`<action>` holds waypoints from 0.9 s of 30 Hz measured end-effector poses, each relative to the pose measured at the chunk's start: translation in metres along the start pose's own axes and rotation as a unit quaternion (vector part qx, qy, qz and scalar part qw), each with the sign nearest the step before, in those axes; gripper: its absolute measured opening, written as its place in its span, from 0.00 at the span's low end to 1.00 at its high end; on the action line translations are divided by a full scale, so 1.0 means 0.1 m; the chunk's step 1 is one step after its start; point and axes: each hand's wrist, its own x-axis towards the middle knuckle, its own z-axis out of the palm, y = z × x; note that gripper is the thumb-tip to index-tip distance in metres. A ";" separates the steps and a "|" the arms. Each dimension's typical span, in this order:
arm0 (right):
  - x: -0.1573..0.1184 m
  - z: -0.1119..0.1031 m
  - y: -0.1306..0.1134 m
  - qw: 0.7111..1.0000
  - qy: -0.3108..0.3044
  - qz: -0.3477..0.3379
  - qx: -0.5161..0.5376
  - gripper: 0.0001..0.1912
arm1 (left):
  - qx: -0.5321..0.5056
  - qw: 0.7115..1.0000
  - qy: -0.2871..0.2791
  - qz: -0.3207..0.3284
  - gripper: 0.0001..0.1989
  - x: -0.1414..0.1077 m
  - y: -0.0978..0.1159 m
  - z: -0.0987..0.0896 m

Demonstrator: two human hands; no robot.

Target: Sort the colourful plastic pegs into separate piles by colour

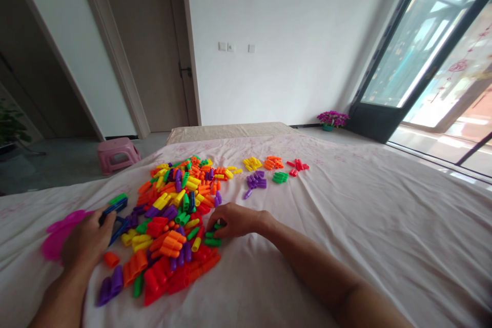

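A pile of bullet-shaped plastic toy building pieces (175, 197) in red, orange, yellow, green, purple and dark blue lies on the bed-like cloth surface. My right hand (232, 219) is at the pile's right edge, its fingers curled down over a green toy piece (212, 242); the fingertips are partly hidden. On the left, my left hand (89, 236) is closed around a dark blue toy piece (115, 208). Beneath and beside that hand lies a bright pink plastic item (54, 241), mostly covered. A purple piece (110, 286) and an orange piece (111, 259) sit near my left wrist.
Beyond the pile are small single-colour groups: yellow (252, 163), orange (273, 163), red (298, 167), green (280, 178) and purple (256, 180). A pale patterned cloth (365, 225) covers the surface. A pink stool (119, 155) stands on the floor at left.
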 end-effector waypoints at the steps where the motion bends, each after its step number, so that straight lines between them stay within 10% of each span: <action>1: 0.00 0.00 0.00 1.000 0.000 -0.005 -0.006 0.16 | -0.001 1.000 -0.003 -0.003 0.33 0.01 -0.01 0.01; 27: 0.01 0.01 0.05 0.999 0.009 0.011 0.042 0.15 | -0.002 1.000 0.000 -0.002 0.33 -0.03 0.02 -0.03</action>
